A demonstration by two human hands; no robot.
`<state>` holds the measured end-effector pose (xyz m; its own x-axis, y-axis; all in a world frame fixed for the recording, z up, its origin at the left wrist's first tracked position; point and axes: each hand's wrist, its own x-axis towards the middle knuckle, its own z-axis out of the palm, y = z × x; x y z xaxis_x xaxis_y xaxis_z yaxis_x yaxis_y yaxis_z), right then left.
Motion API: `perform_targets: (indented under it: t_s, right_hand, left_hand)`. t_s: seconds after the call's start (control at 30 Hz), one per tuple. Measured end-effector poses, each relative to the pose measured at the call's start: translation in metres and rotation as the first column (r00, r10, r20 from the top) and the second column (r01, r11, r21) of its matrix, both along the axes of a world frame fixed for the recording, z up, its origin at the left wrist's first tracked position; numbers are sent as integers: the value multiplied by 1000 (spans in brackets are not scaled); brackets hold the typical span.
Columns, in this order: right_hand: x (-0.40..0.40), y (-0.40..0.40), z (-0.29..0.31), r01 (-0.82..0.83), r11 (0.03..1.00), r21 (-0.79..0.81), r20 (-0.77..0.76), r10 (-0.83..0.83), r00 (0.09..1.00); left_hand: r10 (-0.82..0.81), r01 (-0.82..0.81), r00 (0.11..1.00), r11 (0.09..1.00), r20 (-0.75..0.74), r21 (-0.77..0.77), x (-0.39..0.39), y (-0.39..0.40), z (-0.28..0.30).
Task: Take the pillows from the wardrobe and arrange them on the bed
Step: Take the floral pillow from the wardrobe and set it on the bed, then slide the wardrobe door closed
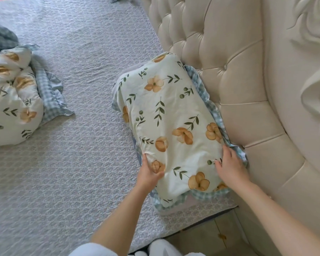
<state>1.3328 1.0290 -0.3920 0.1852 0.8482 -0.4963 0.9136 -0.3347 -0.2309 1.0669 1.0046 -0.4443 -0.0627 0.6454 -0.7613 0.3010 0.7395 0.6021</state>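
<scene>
A cream pillow point(166, 124) with orange flowers, green leaves and a blue checked frill lies on the bed point(78, 163), one long side against the padded headboard point(238, 89). My left hand point(150, 170) pinches the pillow's near left edge, thumb on top. On the near right edge rests my right hand point(231, 167), palm down with fingers spread, beside the frill. A second pillow point(13, 100) of the same pattern lies crumpled at the left of the bed.
The bed has a grey quilted cover. A dark grey blanket point(0, 39) is bunched at the far left behind the second pillow. The beige tufted headboard curves along the right. Floor tiles point(211, 235) show below the bed's near corner.
</scene>
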Motion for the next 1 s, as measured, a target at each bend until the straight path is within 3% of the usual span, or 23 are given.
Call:
perform_targets:
  t_s: [0.23,0.37,0.57,0.73,1.0]
  right_hand:
    - [-75,-1,20,-261,955,140,-81,274,958]
    - [-125,0,28,-436,876,208,-162,470,868]
    - [-199,-22,44,-590,754,289,-253,655,712]
    - [-268,-71,58,-736,601,313,-286,798,530]
    - [-374,-197,76,-881,351,318,-339,910,240]
  left_hand:
    - [6,-5,999,1000,-46,9,-29,-43,21]
    - [194,-184,974,979,-117,92,-55,-74,35]
    - [474,-443,867,874,-150,199,-89,-137,62]
    - [676,-618,719,727,-158,299,-124,-213,81]
    - [914,-819,375,406,-157,406,-175,-368,123]
